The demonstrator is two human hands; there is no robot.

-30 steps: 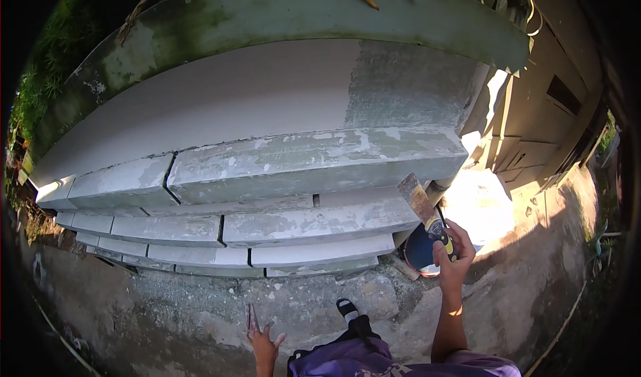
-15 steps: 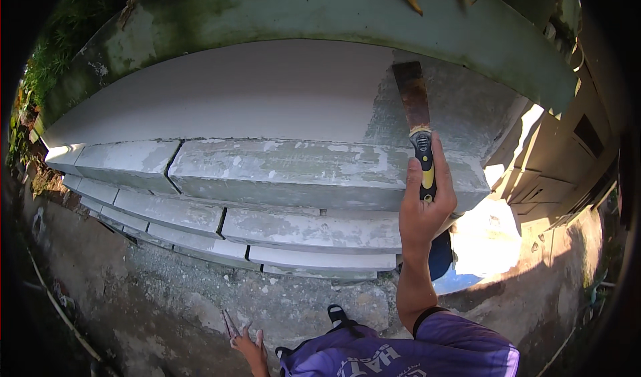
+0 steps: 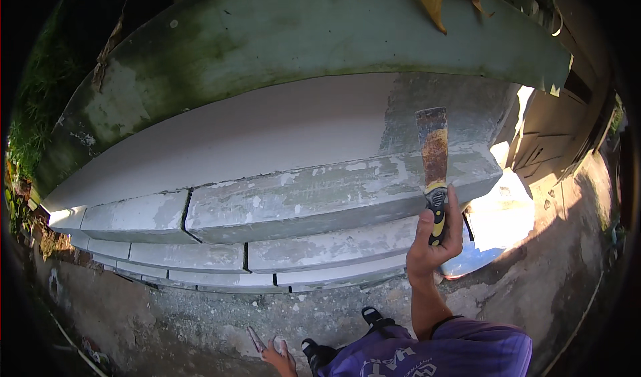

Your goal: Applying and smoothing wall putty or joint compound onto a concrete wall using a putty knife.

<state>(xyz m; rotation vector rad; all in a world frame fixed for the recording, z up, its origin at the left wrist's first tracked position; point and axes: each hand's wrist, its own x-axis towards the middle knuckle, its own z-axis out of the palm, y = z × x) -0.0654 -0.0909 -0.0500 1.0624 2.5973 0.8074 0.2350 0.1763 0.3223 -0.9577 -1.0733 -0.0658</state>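
Observation:
My right hand is closed round the black and yellow handle of a putty knife. Its rusty, stained blade points up, away from me, in front of the wall's grey patch; whether it touches is hard to tell. Left of that patch the wall is smooth and white. Beneath it runs a stepped ledge with patchy white coating over grey. My left hand hangs low near my feet, fingers apart and whitish at the tips, with nothing visible in it.
A mossy, pale green curved edge overhangs the wall, with dry brown leaves hanging from it. Lower ledges step down to a rough concrete floor. A blue object stands right of my right hand, beside bright sunlight.
My right hand and the putty knife have come down and slightly right in view, the blade now lower against the wall. My left hand sits lower and further right. The whole view has shifted too.

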